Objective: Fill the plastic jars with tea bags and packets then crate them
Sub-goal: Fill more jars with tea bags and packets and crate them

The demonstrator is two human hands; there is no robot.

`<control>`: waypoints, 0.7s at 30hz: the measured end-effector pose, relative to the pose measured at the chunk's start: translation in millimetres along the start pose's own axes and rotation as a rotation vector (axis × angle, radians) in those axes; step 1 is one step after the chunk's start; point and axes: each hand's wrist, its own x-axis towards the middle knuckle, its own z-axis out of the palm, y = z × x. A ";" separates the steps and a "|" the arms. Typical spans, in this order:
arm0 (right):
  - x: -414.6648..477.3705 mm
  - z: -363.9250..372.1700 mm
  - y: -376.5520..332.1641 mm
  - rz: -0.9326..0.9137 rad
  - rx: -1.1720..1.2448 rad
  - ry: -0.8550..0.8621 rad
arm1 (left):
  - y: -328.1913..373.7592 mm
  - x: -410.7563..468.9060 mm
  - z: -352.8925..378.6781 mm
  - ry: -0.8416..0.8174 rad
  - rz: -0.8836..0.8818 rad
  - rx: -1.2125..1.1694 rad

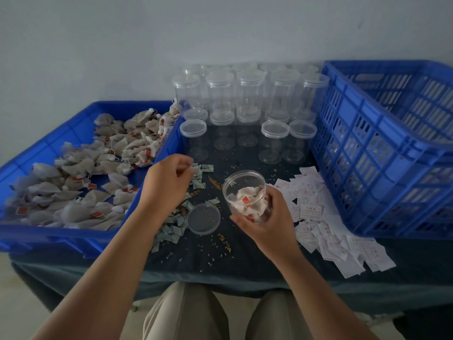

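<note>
Clear plastic jar (241, 185), lidless, tea bags (247, 204) inside | right hand (267, 224) grips it | left hand (166, 180) pinches packet (196, 170)

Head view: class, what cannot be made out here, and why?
Head view:
- Print on the white slips: too small, blurred.
- Whether the left hand pinches anything: its curled fingers hide it.
- Tea bags in the jar: count hidden, right hand covers part.
- Blue crate interior: cut off by the right edge.
</note>
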 end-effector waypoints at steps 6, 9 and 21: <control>-21.7 -31.2 12.2 0.023 -0.052 -0.013 | 53.6 -23.8 13.4 -0.423 0.224 -0.202; -26.7 -35.0 14.1 -0.018 0.022 0.008 | 61.6 -27.1 43.0 -0.515 0.333 -0.133; -24.9 -36.9 9.4 0.098 0.123 0.220 | 28.0 16.6 158.1 -0.613 0.317 0.433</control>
